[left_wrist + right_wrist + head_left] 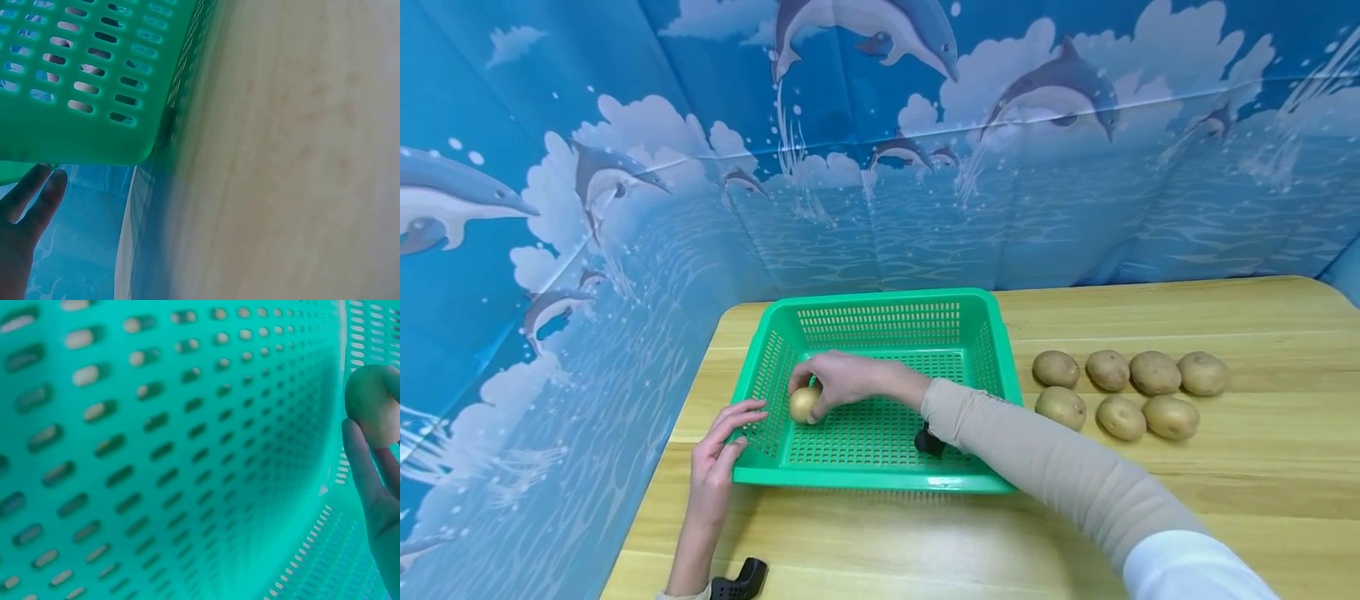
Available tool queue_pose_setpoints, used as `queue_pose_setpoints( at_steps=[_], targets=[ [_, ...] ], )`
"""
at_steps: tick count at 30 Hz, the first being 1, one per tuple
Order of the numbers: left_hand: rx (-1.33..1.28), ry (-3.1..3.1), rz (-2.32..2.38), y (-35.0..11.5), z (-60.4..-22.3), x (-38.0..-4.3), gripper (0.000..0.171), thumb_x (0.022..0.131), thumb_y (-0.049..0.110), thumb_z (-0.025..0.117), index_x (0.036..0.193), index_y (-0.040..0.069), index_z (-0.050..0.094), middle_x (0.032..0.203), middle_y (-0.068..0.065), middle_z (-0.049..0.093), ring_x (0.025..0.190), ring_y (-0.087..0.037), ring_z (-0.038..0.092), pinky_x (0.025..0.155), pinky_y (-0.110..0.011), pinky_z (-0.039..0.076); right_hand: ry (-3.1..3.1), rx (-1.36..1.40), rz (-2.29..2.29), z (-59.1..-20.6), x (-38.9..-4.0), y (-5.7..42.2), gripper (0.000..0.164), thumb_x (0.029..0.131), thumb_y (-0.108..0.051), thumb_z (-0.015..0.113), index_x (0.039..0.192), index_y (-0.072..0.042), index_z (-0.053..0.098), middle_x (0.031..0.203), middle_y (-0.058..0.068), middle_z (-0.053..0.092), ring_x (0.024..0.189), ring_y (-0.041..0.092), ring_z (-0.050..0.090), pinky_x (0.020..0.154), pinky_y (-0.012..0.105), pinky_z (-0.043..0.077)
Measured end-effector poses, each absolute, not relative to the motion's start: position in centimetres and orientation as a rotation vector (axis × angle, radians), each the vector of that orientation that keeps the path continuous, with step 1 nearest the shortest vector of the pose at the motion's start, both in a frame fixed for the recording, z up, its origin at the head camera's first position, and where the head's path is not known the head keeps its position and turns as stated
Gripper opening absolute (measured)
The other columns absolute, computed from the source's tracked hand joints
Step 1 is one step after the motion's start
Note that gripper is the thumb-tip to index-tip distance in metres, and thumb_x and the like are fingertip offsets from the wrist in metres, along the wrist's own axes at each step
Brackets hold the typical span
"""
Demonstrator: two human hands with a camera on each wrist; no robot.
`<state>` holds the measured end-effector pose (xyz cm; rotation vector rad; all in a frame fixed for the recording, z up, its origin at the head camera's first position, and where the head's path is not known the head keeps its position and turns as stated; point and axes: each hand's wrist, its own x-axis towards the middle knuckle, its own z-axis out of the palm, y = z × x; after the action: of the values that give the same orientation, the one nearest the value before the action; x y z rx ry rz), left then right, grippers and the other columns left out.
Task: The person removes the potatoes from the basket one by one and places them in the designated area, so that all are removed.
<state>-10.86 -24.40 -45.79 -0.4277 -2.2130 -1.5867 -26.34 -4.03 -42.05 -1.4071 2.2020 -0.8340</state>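
My right hand reaches down into a green plastic basket and grips a potato near its left wall. In the right wrist view the fingers curl round the potato, close to the perforated basket wall. My left hand rests at the basket's left rim, its fingers stretched out over the edge. In the left wrist view two fingertips of the left hand touch or nearly touch the basket's rim; I cannot tell which.
Several potatoes lie in two rows on the wooden table, right of the basket. A blue curtain with dolphins hangs along the back and left. A black strap piece shows at the left wrist.
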Motion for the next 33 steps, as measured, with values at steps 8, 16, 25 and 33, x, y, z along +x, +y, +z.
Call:
queue_pose_setpoints(
  at_steps=[8, 16, 25, 33],
  targets=[
    [-0.427, -2.205, -1.592, -24.4, -45.7, -10.8, 0.041, 0.084, -0.017, 0.035, 0.113, -0.013, 0.064, 0.128, -0.021, 0.057, 0.131, -0.03, 0.043, 0.11, -0.03, 0.03, 2.192, -1.43, -0.939, -41.0, -26.9, -3.6, 0.038, 0.076, -0.016, 0.084, 0.111, -0.014, 0.067, 0.108, -0.005, 0.065, 0.094, 0.013, 0.06, 0.078, 0.022, 0.048],
    [-0.432, -2.202, -1.597, -24.4, -45.6, -10.8, 0.041, 0.085, -0.018, 0.034, 0.113, -0.013, 0.063, 0.128, -0.022, 0.057, 0.131, -0.03, 0.043, 0.11, -0.03, 0.03, 2.209, -1.411, -0.988, -40.3, -27.2, -3.2, 0.039, 0.077, -0.018, 0.084, 0.112, -0.013, 0.067, 0.109, -0.005, 0.066, 0.096, 0.012, 0.06, 0.079, 0.022, 0.049],
    [-0.421, -2.214, -1.599, -24.5, -45.7, -10.7, 0.042, 0.085, -0.017, 0.034, 0.114, -0.011, 0.064, 0.129, -0.021, 0.056, 0.131, -0.03, 0.042, 0.11, -0.03, 0.03, 2.212, -1.349, -1.093, -39.6, -27.8, -2.6, 0.039, 0.077, -0.02, 0.084, 0.112, -0.015, 0.068, 0.106, -0.006, 0.066, 0.097, 0.016, 0.061, 0.08, 0.024, 0.049],
    [-0.449, -2.203, -1.588, -24.5, -45.7, -10.8, 0.041, 0.086, -0.017, 0.033, 0.114, -0.012, 0.064, 0.128, -0.023, 0.056, 0.131, -0.03, 0.043, 0.11, -0.029, 0.03, 2.178, -1.341, -1.2, -38.8, -28.2, -1.9, 0.04, 0.078, -0.019, 0.082, 0.114, -0.012, 0.067, 0.108, -0.004, 0.067, 0.097, 0.012, 0.063, 0.084, 0.024, 0.051]
  ],
)
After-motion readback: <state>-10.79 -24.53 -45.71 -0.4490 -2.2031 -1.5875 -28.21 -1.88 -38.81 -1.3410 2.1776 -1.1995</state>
